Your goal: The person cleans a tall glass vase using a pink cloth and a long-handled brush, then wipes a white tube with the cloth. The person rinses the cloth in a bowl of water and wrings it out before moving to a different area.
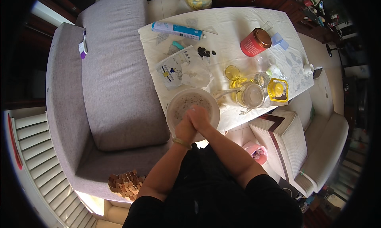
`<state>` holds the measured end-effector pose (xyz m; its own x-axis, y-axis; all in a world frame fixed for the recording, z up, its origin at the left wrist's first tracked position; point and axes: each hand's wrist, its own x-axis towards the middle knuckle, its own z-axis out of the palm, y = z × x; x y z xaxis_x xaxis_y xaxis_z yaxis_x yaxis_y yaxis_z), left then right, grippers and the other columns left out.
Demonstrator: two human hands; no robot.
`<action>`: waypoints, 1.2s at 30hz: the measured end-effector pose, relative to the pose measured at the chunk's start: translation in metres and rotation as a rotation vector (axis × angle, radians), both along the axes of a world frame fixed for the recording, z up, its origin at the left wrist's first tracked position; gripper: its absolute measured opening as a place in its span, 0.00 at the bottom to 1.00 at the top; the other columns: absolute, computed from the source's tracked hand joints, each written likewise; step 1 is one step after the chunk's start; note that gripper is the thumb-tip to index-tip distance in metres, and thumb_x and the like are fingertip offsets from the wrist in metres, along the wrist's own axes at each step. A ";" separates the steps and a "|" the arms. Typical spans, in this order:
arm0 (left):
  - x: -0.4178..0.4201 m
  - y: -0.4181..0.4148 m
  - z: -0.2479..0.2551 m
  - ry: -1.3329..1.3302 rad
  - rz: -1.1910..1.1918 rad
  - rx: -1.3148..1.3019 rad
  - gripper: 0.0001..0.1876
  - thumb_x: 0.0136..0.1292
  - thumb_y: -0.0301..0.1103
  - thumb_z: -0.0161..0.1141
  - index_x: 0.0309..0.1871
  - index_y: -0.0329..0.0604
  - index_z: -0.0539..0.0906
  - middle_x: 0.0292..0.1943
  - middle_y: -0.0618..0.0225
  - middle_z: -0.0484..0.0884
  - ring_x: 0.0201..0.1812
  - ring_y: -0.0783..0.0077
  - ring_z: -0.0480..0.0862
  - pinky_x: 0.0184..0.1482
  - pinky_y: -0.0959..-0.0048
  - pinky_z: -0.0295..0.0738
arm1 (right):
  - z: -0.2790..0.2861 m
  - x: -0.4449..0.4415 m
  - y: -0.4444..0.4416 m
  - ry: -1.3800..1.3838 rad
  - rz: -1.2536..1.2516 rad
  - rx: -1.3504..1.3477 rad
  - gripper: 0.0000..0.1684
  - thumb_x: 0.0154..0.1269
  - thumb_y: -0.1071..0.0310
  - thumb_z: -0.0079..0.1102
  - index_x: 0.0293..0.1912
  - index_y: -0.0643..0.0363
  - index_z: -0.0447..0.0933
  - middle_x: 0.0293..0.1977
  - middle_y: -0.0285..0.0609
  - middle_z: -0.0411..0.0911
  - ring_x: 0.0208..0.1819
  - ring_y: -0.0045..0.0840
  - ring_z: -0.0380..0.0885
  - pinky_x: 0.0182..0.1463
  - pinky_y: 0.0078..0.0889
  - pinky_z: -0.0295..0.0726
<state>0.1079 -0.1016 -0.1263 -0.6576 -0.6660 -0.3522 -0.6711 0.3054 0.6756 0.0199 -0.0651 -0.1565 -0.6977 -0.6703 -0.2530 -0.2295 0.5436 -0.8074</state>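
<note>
A round whitish basin (pixel 216 113) stands at the front edge of the table, holding cloudy liquid (pixel 186 103) with brown specks and bubbles. Over it, my left hand (pixel 185 130) and my right hand (pixel 198 118) are pressed together, the right overlapping the left. A pale bracelet (pixel 182 143) circles my left wrist. Both hands' fingers are mostly hidden, so whether anything lies between them cannot be seen. Just behind the basin are a crumpled white paper or cloth (pixel 196 74) and a printed white packet (pixel 170 70).
Right of the basin stand a glass jug (pixel 253 95), a yellow-capped bottle (pixel 278 89) and a yellow glass (pixel 232 73). Farther back are a red canister (pixel 255 43), black pebble-like pieces (pixel 203 52) and a blue spray can (pixel 178 30). A grey sofa (pixel 119 79) adjoins the table's left side.
</note>
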 end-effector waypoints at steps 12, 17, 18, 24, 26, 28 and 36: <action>0.019 -0.035 0.010 0.284 0.116 1.474 0.17 0.53 0.27 0.62 0.47 0.48 0.75 0.25 0.72 0.74 0.18 0.81 0.71 0.17 0.80 0.70 | 0.053 -0.027 0.023 -0.392 0.288 -0.495 0.33 0.59 0.60 0.59 0.64 0.56 0.66 0.61 0.46 0.67 0.64 0.34 0.64 0.67 0.33 0.59; 0.020 -0.025 0.007 0.412 0.076 1.529 0.17 0.54 0.32 0.63 0.47 0.47 0.72 0.30 0.71 0.75 0.21 0.80 0.75 0.15 0.76 0.74 | 0.074 -0.019 0.023 0.061 0.542 -0.448 0.28 0.52 0.59 0.64 0.53 0.56 0.75 0.51 0.48 0.72 0.55 0.40 0.69 0.59 0.37 0.67; 0.016 -0.025 0.012 0.389 0.046 1.462 0.17 0.55 0.32 0.63 0.47 0.47 0.72 0.31 0.71 0.75 0.21 0.79 0.75 0.15 0.76 0.74 | 0.074 -0.019 0.024 0.083 0.535 -0.424 0.25 0.51 0.59 0.64 0.50 0.56 0.77 0.49 0.49 0.74 0.53 0.41 0.70 0.57 0.38 0.69; 0.012 -0.014 0.026 0.354 0.011 1.224 0.19 0.53 0.31 0.59 0.49 0.50 0.70 0.25 0.75 0.70 0.17 0.84 0.68 0.11 0.81 0.59 | 0.077 -0.017 0.022 0.064 0.466 -0.277 0.12 0.53 0.60 0.62 0.32 0.58 0.74 0.34 0.46 0.75 0.35 0.42 0.76 0.38 0.39 0.74; 0.010 -0.014 0.031 0.325 0.015 1.142 0.20 0.52 0.31 0.58 0.50 0.50 0.71 0.22 0.76 0.70 0.16 0.83 0.67 0.11 0.80 0.56 | 0.075 -0.015 0.021 -0.012 0.391 -0.235 0.12 0.54 0.59 0.61 0.31 0.57 0.74 0.30 0.46 0.75 0.32 0.42 0.76 0.35 0.40 0.74; 0.008 -0.017 0.032 0.298 -0.014 0.981 0.21 0.54 0.31 0.59 0.52 0.46 0.71 0.24 0.72 0.74 0.18 0.76 0.73 0.14 0.73 0.64 | 0.071 -0.012 0.018 -0.024 0.331 -0.219 0.12 0.55 0.59 0.60 0.31 0.57 0.74 0.28 0.46 0.76 0.30 0.44 0.77 0.34 0.41 0.75; 0.010 -0.006 0.013 0.237 -0.111 0.092 0.15 0.61 0.37 0.54 0.49 0.40 0.75 0.37 0.50 0.82 0.37 0.45 0.81 0.38 0.55 0.74 | 0.041 0.001 0.006 0.085 0.159 -0.064 0.11 0.59 0.60 0.54 0.33 0.59 0.74 0.28 0.55 0.78 0.32 0.52 0.77 0.37 0.50 0.75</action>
<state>0.1183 -0.1078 -0.1134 -0.7961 -0.5575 -0.2356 -0.4569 0.2983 0.8380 0.0206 -0.0587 -0.1157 -0.5986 -0.7867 -0.1510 -0.3774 0.4432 -0.8131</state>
